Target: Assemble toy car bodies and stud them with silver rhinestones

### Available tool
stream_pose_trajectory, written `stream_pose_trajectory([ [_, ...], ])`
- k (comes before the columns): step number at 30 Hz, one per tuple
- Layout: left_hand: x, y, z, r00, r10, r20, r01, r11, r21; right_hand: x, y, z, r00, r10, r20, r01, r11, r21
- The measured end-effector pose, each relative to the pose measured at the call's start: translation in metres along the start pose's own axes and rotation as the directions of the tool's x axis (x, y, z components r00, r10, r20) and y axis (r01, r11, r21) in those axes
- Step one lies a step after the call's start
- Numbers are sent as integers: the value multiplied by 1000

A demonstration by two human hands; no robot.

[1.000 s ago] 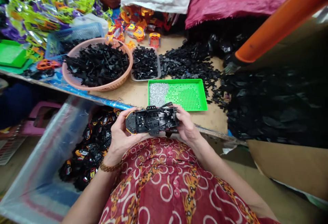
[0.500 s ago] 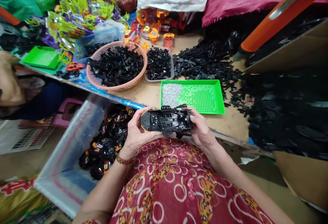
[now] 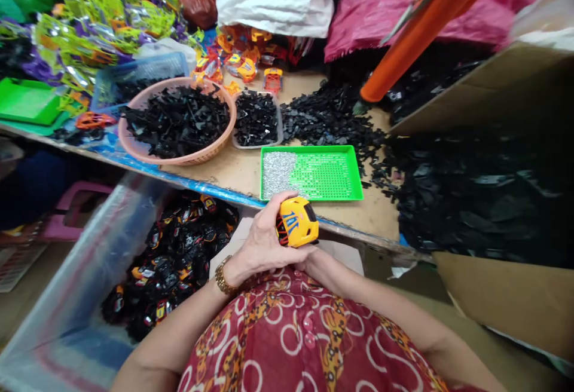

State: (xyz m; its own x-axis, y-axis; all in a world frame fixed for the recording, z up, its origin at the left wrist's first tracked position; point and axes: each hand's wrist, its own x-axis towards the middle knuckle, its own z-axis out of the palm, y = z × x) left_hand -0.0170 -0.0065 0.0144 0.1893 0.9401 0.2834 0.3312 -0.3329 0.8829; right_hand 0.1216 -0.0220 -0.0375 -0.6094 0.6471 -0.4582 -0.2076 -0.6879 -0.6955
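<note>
1. My left hand (image 3: 262, 238) is curled over a yellow toy car (image 3: 297, 222), back of the hand up, fingers wrapped across its near end and thumb along its top. The wrist bends inward toward my body and carries a gold watch (image 3: 223, 275).
2. My right hand (image 3: 309, 256) is almost wholly hidden beneath the car and the left hand; only its heel and wrist show, so I cannot tell how its fingers lie. The forearm runs in from the lower right.
3. The car sits close to my chest, above my red patterned clothing (image 3: 309, 338), just short of the table edge (image 3: 224, 192). Its painted roof faces up, with blue and red markings.
4. Just past the car, on the table, lies a green tray (image 3: 332, 174) with small silvery bits heaped at its left end.
5. Farther back stand a pink basket (image 3: 147, 152) and a small clear tub (image 3: 279, 123), both full of black plastic parts, with loose black parts (image 3: 332, 114) to the right.
6. Below the table on my left, a clear bin (image 3: 67, 314) holds finished cars.
</note>
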Motion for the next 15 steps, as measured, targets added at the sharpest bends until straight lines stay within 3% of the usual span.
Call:
stream_pose_trajectory([
  [6, 7, -6, 13, 998, 47, 45, -55, 980, 190, -6, 4, -13, 998, 53, -36, -55, 998, -45],
  [9, 4, -3, 3, 999, 31, 16, -34, 953, 300, 10, 4, -12, 995, 73, -69, -80, 991, -103],
  [12, -7, -4, -37, 998, -55, 15, 47, 942, 331, 28, 2, -9, 991, 128, -37, -132, 978, -162],
  [14, -25, -15, -80, 978, -203, -50, 208, 917, 340, 35, 0, -10, 982, 186, 21, -178, 963, -203],
  [15, -39, -24, -103, 942, -306, -136, 334, 878, 343, 37, -2, -12, 980, 196, 35, -184, 960, -213],
])
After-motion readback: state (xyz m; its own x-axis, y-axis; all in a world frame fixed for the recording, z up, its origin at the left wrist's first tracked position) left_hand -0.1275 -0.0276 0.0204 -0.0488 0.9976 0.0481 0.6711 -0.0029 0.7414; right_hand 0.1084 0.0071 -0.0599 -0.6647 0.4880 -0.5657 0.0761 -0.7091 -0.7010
